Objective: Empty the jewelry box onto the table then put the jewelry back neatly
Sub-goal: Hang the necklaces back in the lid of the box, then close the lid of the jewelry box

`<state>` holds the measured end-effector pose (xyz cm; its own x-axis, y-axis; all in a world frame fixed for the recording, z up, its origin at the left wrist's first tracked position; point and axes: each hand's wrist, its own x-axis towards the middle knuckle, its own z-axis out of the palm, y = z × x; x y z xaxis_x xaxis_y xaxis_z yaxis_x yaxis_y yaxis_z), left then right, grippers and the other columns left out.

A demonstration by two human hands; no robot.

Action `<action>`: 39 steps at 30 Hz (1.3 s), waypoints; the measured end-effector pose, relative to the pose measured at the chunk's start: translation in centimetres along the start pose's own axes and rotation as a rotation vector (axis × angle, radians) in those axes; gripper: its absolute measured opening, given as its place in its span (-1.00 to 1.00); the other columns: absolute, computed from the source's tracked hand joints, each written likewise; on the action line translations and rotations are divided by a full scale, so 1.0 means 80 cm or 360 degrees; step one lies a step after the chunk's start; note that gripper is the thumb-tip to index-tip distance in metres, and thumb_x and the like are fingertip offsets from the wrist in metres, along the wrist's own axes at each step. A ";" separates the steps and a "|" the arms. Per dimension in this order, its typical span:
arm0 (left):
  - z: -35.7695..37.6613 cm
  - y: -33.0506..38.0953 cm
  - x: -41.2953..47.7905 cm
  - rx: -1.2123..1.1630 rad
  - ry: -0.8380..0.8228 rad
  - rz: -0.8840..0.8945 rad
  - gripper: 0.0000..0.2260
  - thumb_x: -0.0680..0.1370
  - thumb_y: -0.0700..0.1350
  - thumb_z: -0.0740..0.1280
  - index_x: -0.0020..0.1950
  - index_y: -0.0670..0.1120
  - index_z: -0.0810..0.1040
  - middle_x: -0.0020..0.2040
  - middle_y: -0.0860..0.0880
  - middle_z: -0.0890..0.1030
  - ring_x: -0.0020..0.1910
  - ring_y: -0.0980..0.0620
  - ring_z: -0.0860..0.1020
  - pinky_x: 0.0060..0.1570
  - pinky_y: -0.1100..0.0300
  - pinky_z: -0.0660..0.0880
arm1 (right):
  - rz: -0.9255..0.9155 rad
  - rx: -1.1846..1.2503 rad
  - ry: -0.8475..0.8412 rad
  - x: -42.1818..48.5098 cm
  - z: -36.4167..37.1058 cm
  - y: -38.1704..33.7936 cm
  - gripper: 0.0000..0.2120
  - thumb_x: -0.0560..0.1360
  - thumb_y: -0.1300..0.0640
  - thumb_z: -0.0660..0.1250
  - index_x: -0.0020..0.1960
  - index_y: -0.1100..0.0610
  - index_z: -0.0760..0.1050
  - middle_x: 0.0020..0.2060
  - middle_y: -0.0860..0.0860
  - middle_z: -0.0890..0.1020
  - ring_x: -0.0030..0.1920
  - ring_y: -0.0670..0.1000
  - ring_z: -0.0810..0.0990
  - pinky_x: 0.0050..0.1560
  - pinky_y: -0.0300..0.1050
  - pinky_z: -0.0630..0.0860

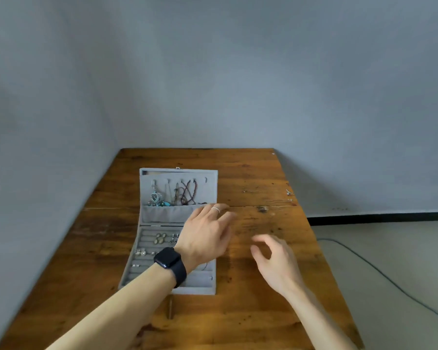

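Observation:
A grey velvet jewelry box (147, 248) lies open on the wooden table (250, 311), its lid (208, 190) standing up at the back. Necklaces (187, 193) and a turquoise pendant (157, 199) hang from hooks inside the lid. Earrings and rings (161, 238) sit in the padded rows of the base. My left hand (205, 236), with a dark watch on the wrist, reaches over the box's right side with fingers spread and holds nothing. My right hand (276, 261) hovers over the table to the right, fingers loosely curled and empty.
A few small pieces of jewelry (288, 195) and a thin chain (278, 202) lie on the table at the far right edge. A grey wall backs the table. A cable (379, 271) runs along the floor on the right.

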<state>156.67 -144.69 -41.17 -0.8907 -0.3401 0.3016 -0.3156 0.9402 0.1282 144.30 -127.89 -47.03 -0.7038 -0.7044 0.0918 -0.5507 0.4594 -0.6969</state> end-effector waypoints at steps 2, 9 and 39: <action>-0.014 -0.021 -0.030 -0.0016 0.0081 -0.0020 -0.67 0.57 0.03 0.23 0.34 0.13 0.50 0.36 0.02 0.51 0.28 -0.03 0.50 0.25 0.02 0.43 | -0.0012 0.0002 -0.0033 -0.012 0.019 -0.010 -0.80 0.58 -0.06 0.30 0.20 -0.15 0.54 0.16 -0.22 0.56 0.24 -0.18 0.44 0.18 -0.30 0.33; -0.048 -0.108 -0.083 -0.0560 0.0413 -0.0648 -0.65 0.56 -0.09 0.35 0.35 0.07 0.49 0.35 0.00 0.43 0.34 0.01 0.40 0.18 0.10 0.48 | -0.0018 0.0068 0.0003 -0.023 0.065 -0.041 -0.76 0.56 -0.12 0.31 0.18 -0.09 0.58 0.08 -0.28 0.57 0.22 -0.14 0.43 0.15 -0.23 0.34; -0.106 -0.180 -0.076 -0.0549 0.0420 -0.0695 -0.67 0.53 -0.10 0.43 0.22 0.03 0.40 0.04 0.03 0.59 -0.05 0.01 0.59 -0.13 0.06 0.61 | -0.0202 -0.0216 0.0336 -0.025 0.117 -0.054 -0.53 0.52 -0.21 0.14 0.14 0.03 0.67 0.11 -0.09 0.67 0.19 0.01 0.53 0.18 0.02 0.48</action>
<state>169.39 -156.30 -36.87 -0.5780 -0.7273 0.3700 -0.4699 0.6674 0.5777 152.31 -133.49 -50.85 -0.6957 -0.6389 0.3284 -0.6853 0.4531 -0.5702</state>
